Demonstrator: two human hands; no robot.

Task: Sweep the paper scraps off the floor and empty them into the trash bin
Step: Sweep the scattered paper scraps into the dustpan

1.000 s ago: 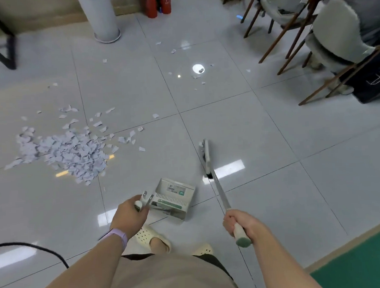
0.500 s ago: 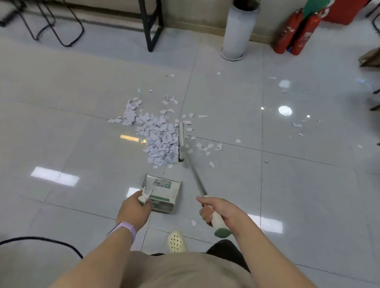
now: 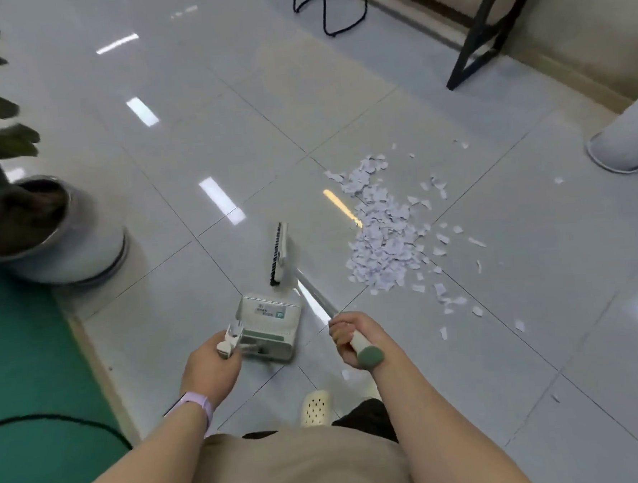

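— On the glossy pale-grey tiled floor (image 3: 465, 344), what lies there?

— A heap of small white torn paper scraps (image 3: 382, 233), with loose bits scattered round its right and near edges. All of it is on the tiles, none in the pan.

— And the person?

— Standing just over it. The right hand (image 3: 357, 336) is clenched round the white grip of a slim silver-handled broom with a green end cap (image 3: 313, 294). Its narrow black-bristled head sits left of the heap, near it but apart, just beyond the pan's far edge.

— The other hand?

— The left hand (image 3: 211, 367), a lilac band (image 3: 193, 404) on the wrist, grips the white handle of a small white-and-green plastic dustpan (image 3: 268, 324). The pan is low over the tiles in front of the feet; whether it touches them I cannot tell.

— Anything else about?

— A round white ceramic planter with dark leaves (image 3: 48, 235) to the left, at the border of a green floor mat (image 3: 25, 352) crossed by a black cable (image 3: 59, 419). A black metal desk leg (image 3: 484, 29) stands at the far wall, and the base of a white pillar-like pot (image 3: 625, 140) at the right. A cream perforated clog (image 3: 316, 405) shows below.
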